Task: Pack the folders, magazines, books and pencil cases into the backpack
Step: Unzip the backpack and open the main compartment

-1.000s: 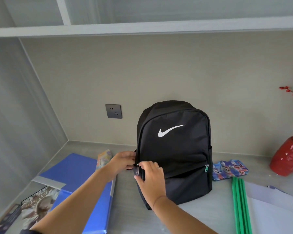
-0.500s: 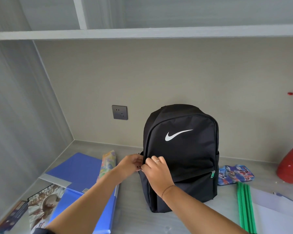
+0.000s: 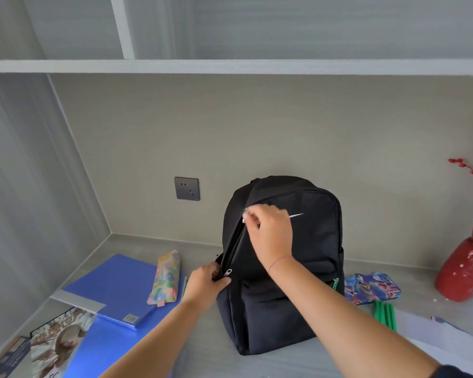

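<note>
The backpack [image 3: 284, 268] stands upright on the desk [image 3: 202, 350] against the back wall. The left hand [image 3: 206, 282] is closed on the bag's left edge at the lower end of the zip, bracing it. The right hand [image 3: 271, 230] is pinched shut on the zip pull, high on the left side; the track below it gapes part-open. Judged status: opening in progress, nothing visibly packed. Items outstanding: two blue folders [image 3: 115, 285] at left, a patterned pencil case [image 3: 165, 281] lying on the upper folder, a magazine [image 3: 58, 347] at bottom left, a second pencil case [image 3: 372, 287] just right of the bag, and green-edged folders [image 3: 384, 313] with papers at lower right
</note>
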`<state>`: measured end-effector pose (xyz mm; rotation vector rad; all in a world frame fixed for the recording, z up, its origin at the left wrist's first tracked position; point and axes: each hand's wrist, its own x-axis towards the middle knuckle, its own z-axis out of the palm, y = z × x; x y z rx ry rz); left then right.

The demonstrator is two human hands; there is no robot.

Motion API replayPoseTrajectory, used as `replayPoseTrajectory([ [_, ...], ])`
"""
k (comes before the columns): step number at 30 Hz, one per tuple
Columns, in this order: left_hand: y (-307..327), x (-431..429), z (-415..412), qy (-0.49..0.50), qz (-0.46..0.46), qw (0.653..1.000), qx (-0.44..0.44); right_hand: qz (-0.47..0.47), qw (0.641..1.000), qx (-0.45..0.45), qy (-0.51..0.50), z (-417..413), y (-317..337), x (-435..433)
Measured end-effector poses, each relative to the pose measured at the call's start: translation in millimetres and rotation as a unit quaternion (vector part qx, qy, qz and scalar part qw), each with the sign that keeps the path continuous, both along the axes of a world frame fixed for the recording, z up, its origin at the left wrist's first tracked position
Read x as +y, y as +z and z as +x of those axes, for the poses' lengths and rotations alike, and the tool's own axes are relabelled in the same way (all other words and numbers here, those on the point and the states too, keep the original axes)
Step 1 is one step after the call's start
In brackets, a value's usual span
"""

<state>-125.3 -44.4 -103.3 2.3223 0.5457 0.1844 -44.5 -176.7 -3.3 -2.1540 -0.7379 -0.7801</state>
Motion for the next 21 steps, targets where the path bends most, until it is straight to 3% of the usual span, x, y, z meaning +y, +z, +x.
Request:
replayPoseTrajectory([
  [3,21.4,-2.8,4.0,-0.015,-0.029,0.999,-0.008,0.067,0.994,0.08,0.007,9.1,15.3,-5.8],
  [9,91.6,-23.6,27.2,-0.012,-0.02,0.982,-0.187,0.064,0.994,0.081,0.031,3.8,16.9,-5.9],
  [14,99.6,-20.4,32.1,0.001,0.018,0.981,-0.192,0.049,0.998,0.047,0.006,11.5,19.9,-12.9],
  [18,103.8,-14.1,33.5,-0.012,0.053,0.982,-0.182,0.093,0.993,0.077,-0.011,23.4,29.4,-27.7],
  [21,105.4,-5.4,30.8,-0.012,0.079,0.983,-0.167,0.185,0.974,0.126,-0.026,37.6,41.4,-44.7],
])
